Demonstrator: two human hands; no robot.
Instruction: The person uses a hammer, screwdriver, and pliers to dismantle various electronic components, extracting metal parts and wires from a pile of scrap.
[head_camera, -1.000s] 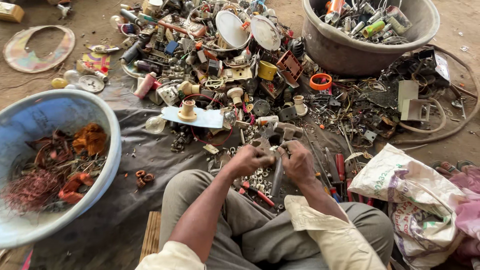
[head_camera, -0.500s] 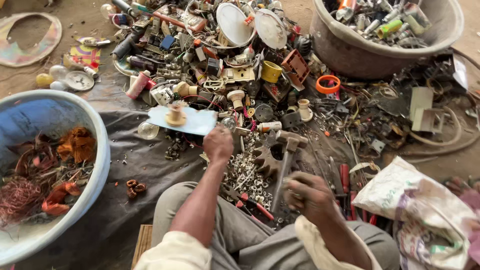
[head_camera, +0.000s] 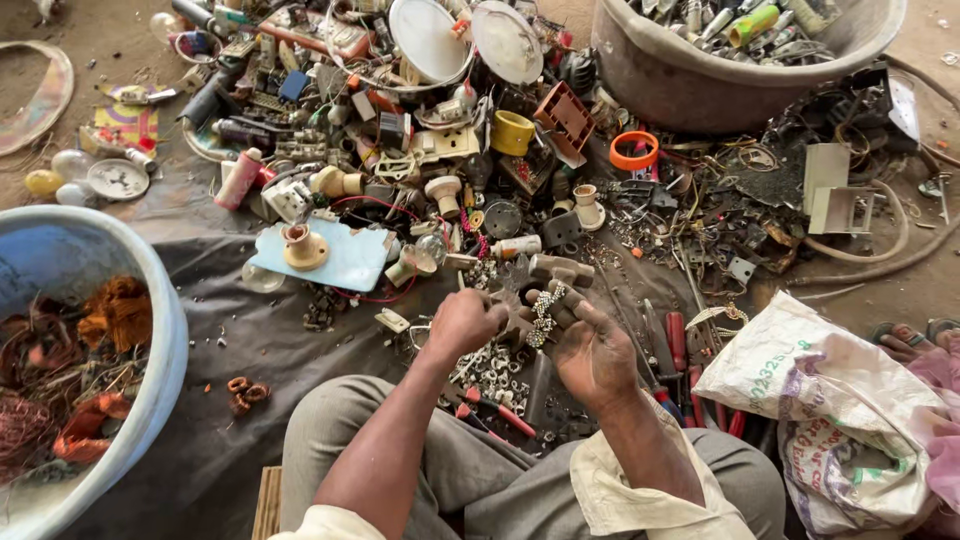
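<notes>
I sit on a dark cloth (head_camera: 230, 340) among scrap, with both hands meeting over my knees. My left hand (head_camera: 465, 325) is curled in a fist around one end of a small perforated metal part (head_camera: 543, 312). My right hand (head_camera: 592, 352) cups and pinches the other end of it with its fingers bent. Just beyond the hands a hammer's head (head_camera: 560, 268) lies on the cloth, with loose nuts and small metal bits (head_camera: 495, 370) below it.
A blue basin (head_camera: 165, 330) with copper wire stands at the left. A grey tub (head_camera: 660, 80) of scrap is at the top right, and a white sack (head_camera: 810, 390) at the right. Red-handled screwdrivers (head_camera: 678, 335) lie beside my right hand. A dense heap of electrical parts (head_camera: 420, 150) fills the far side.
Half a second ago my left hand was stretched toward the heap and my right hand hung back, apart. Both hands have now come together on the small metal part.
</notes>
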